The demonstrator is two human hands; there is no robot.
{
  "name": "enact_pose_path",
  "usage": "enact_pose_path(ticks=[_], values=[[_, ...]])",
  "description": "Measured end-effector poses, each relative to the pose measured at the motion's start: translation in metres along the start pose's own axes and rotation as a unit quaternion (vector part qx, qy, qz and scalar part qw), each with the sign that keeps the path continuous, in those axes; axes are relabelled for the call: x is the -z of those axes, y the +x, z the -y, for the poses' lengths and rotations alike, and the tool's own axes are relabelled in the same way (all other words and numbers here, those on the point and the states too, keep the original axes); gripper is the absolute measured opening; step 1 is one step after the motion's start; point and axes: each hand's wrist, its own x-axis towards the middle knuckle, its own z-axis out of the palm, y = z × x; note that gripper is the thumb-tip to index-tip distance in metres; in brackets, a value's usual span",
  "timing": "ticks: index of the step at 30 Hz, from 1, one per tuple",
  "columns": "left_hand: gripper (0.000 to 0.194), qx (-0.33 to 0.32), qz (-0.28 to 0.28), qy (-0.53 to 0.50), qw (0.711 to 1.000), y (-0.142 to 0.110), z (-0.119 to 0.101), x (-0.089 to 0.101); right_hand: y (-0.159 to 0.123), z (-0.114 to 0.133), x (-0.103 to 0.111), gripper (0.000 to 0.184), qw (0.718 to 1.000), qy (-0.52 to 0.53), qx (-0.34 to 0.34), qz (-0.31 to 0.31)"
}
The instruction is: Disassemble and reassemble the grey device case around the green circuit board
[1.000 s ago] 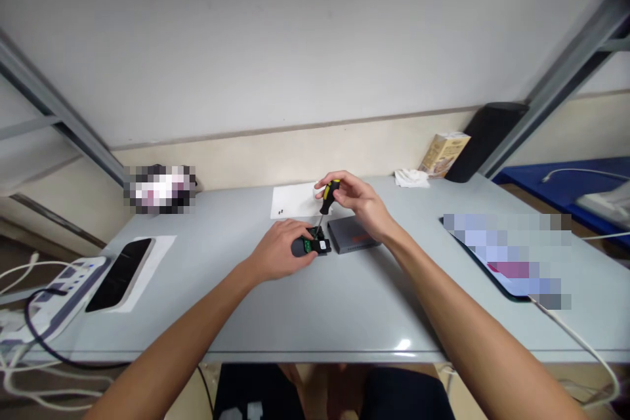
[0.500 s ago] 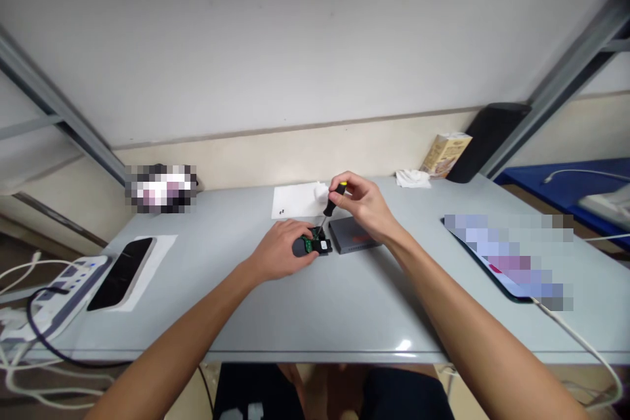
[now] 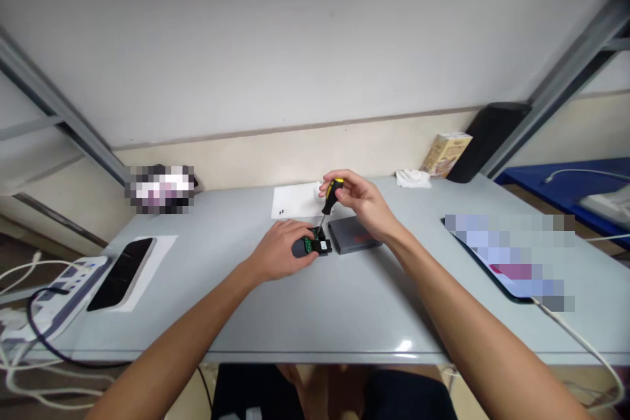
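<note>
My left hand [image 3: 280,251] is closed around a small opened electronic device [image 3: 322,246], dark grey and black with a green circuit board showing, and holds it on the table. In my right hand [image 3: 361,200] is a screwdriver [image 3: 333,195] with a black and yellow handle. Thumb and fingers pinch the handle, which leans to the upper right. The metal shaft slants down into the device, where its tip is too small to make out. Just right of the device, partly under my right wrist, lies a flat grey box [image 3: 352,236] with reddish marks.
A white sheet [image 3: 295,200] with small dark bits, perhaps screws, lies behind the device. At left are a phone [image 3: 123,273] and a power strip [image 3: 59,295] with cables. A tablet [image 3: 497,259], a carton [image 3: 447,154] and crumpled tissue [image 3: 412,178] stand or lie at right.
My right fingers have shifted around the screwdriver handle, the index finger lifting and more yellow now showing. The handle has turned slightly. My left hand and the device stay put.
</note>
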Motion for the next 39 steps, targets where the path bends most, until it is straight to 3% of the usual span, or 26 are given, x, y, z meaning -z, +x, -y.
enact_pose_path(ticks=[6,11,22,39], values=[[0.017,-0.007,-0.006,0.006,1.0,0.0,0.001,0.0,-0.001,-0.001,0.001,0.024,0.997,-0.058,-0.002,-0.048],[0.018,-0.002,-0.001,0.006,1.0,0.0,0.0,0.0,-0.001,0.0,-0.003,0.031,1.0,-0.013,-0.008,0.0],[0.024,0.027,0.011,-0.009,1.0,0.001,-0.001,0.001,-0.003,-0.01,-0.015,0.025,0.998,-0.033,0.024,-0.056],[0.031,0.029,0.004,-0.022,0.999,-0.001,0.004,-0.002,-0.004,-0.008,-0.019,0.026,0.998,-0.036,0.023,-0.053]])
